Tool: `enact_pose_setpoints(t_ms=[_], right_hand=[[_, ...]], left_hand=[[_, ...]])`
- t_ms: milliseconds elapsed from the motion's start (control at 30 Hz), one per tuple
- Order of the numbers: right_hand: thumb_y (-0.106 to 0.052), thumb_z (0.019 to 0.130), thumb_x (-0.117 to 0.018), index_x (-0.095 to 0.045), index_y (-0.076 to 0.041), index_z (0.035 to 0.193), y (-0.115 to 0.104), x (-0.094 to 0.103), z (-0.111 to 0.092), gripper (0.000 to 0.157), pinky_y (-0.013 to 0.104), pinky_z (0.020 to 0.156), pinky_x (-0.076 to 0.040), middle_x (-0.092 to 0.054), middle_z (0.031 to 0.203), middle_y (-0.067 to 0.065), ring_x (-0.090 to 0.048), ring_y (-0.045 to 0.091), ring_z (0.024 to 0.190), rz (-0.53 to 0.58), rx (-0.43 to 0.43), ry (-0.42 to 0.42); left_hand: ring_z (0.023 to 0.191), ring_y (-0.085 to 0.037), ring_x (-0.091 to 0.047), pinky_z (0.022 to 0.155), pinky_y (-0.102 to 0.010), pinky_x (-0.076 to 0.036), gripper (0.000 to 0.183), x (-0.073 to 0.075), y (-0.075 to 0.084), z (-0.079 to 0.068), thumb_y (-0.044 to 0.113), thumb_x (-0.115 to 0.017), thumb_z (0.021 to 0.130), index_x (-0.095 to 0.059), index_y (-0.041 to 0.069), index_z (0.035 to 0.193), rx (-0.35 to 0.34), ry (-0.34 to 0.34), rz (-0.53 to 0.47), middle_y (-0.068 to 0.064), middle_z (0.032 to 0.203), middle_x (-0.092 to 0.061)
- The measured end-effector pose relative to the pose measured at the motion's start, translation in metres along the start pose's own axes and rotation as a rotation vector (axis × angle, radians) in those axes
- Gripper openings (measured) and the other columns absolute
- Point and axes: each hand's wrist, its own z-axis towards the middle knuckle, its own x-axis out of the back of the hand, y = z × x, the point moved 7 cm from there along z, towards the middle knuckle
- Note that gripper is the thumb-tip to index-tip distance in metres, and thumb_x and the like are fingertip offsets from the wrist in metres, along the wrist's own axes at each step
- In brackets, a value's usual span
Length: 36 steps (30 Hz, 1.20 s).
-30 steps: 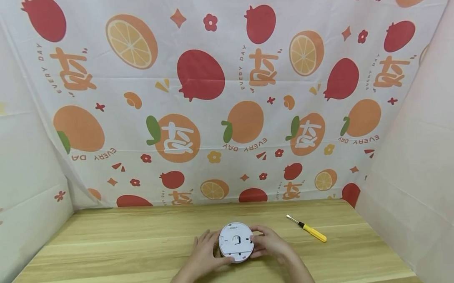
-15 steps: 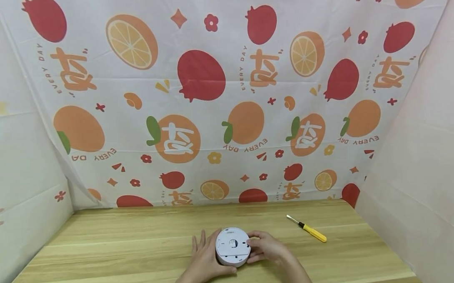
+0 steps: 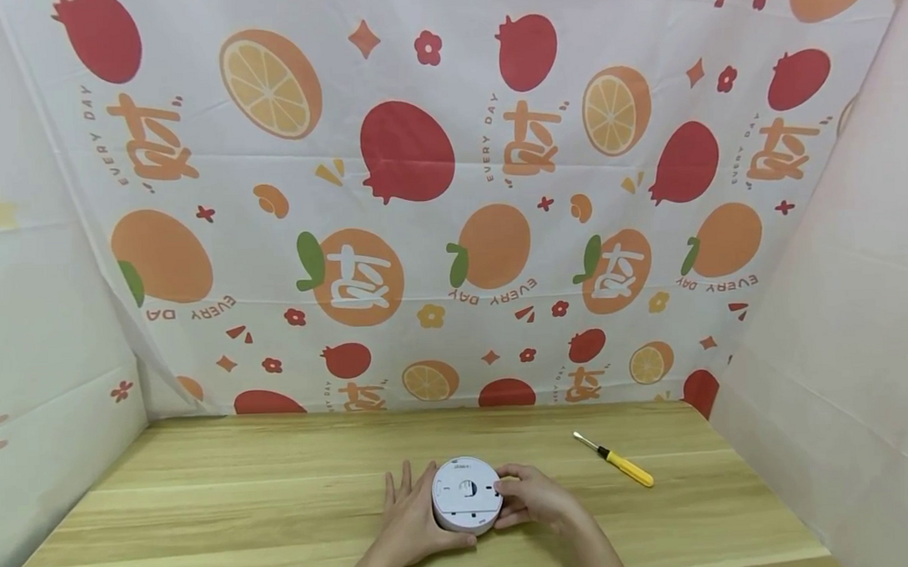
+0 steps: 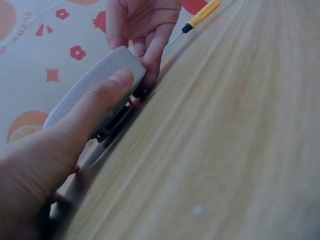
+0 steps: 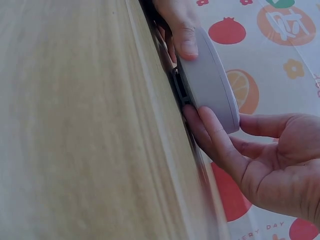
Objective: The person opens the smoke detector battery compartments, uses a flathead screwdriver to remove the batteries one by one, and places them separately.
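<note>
A round white smoke detector [image 3: 462,504] is held between both hands just above the wooden table, its flat slotted back with a central hole facing up. My left hand [image 3: 415,517] grips it from the left, the thumb along the near side wall and other fingers spread behind. With the right hand [image 3: 536,496], I pinch the right edge, one fingertip on the flat back and other fingers against the side wall. In the right wrist view, a black open frame [image 5: 181,86] projects from its underside, close over the table. The left palm is hidden behind the detector in the head view.
A yellow-handled screwdriver [image 3: 625,465] with a black collar lies to the right on the wooden table [image 3: 266,490]. A fruit-print cloth [image 3: 426,343] hangs along the table's back edge, and pale cloth walls [image 3: 817,371] stand at both sides.
The detector has shifted slightly towards me and to the left, both hands moving with it. Over the last half second it has hardly moved. The screwdriver lies where it was.
</note>
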Motion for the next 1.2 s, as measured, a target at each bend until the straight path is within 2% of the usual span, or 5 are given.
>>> enact_pose_setpoints(t_ms=[533, 833, 933, 1067, 1200], right_hand=[[-0.006, 0.095, -0.044, -0.043, 0.013, 0.123, -0.004, -0.002, -0.002, 0.034, 0.035, 0.065, -0.055, -0.060, 0.080, 0.014, -0.061, 0.019, 0.067, -0.046, 0.019, 0.016], [-0.006, 0.094, -0.047, -0.045, 0.014, 0.119, -0.008, 0.004, -0.007, 0.033, 0.033, 0.067, -0.055, -0.059, 0.087, 0.013, -0.060, 0.019, 0.072, -0.107, 0.007, 0.035], [-0.009, 0.093, -0.050, -0.046, 0.014, 0.118, -0.016, 0.009, -0.011, 0.034, 0.034, 0.066, -0.054, -0.059, 0.091, 0.013, -0.061, 0.020, 0.074, -0.179, 0.022, 0.063], [-0.014, 0.092, -0.053, -0.047, 0.013, 0.118, -0.034, 0.015, -0.015, 0.038, 0.039, 0.067, -0.054, -0.057, 0.094, 0.016, -0.059, 0.024, 0.077, -0.330, 0.058, 0.095], [-0.018, 0.091, -0.056, -0.051, 0.010, 0.117, -0.055, 0.014, -0.013, 0.038, 0.044, 0.069, -0.052, -0.056, 0.097, 0.015, -0.059, 0.029, 0.079, -0.499, 0.112, 0.078]], left_hand=[[0.127, -0.054, -0.016, 0.102, -0.062, 0.001, 0.117, 0.001, 0.002, 0.001, 0.068, -0.075, 0.048, -0.039, -0.005, 0.133, 0.027, -0.022, -0.023, -0.024, 0.132, -0.044], [0.127, -0.053, -0.017, 0.102, -0.062, -0.002, 0.118, -0.001, 0.006, 0.001, 0.068, -0.075, 0.049, -0.038, -0.007, 0.133, 0.018, -0.022, -0.006, -0.025, 0.131, -0.044], [0.127, -0.053, -0.017, 0.102, -0.062, -0.002, 0.118, 0.001, 0.005, 0.000, 0.067, -0.076, 0.049, -0.038, -0.007, 0.132, 0.019, -0.015, -0.003, -0.026, 0.131, -0.045], [0.127, -0.053, -0.018, 0.101, -0.063, -0.002, 0.118, 0.002, 0.003, 0.000, 0.067, -0.076, 0.048, -0.038, -0.007, 0.132, 0.022, -0.007, 0.002, -0.026, 0.131, -0.045], [0.127, -0.053, -0.019, 0.101, -0.063, -0.002, 0.118, 0.001, 0.000, 0.001, 0.068, -0.076, 0.048, -0.039, -0.007, 0.132, 0.030, -0.010, 0.014, -0.025, 0.130, -0.045]])
